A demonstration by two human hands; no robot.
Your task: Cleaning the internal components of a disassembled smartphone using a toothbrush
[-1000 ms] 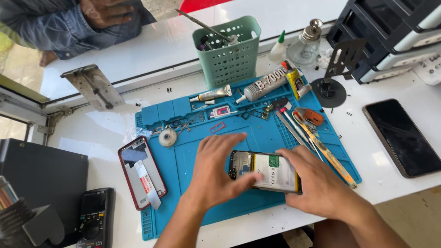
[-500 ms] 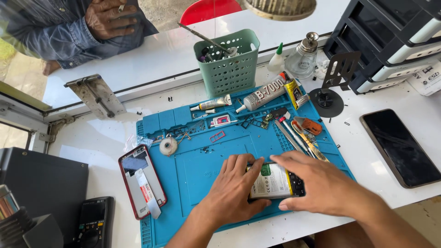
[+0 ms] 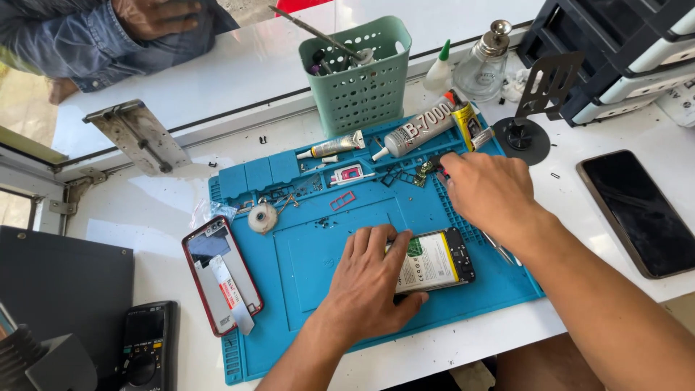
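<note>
While the left hand (image 3: 369, 279) lies flat, fingers spread, pinning the opened phone (image 3: 434, 259) at the mat's (image 3: 304, 261) five o'clock, the right hand (image 3: 489, 192), loosely curled, picks among small parts (image 3: 413, 174) at one o'clock; its hold I cannot tell; back cover (image 3: 221, 275) lies off at nine o'clock, so reassembly looks unfinished.

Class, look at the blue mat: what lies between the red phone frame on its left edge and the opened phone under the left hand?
In the head view, only bare blue mat lies between the red phone frame and the opened phone under the left hand.

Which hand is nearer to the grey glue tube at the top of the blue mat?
Right. The right hand reaches among small parts just below the grey glue tube; the left hand rests lower down on the opened phone.
</note>
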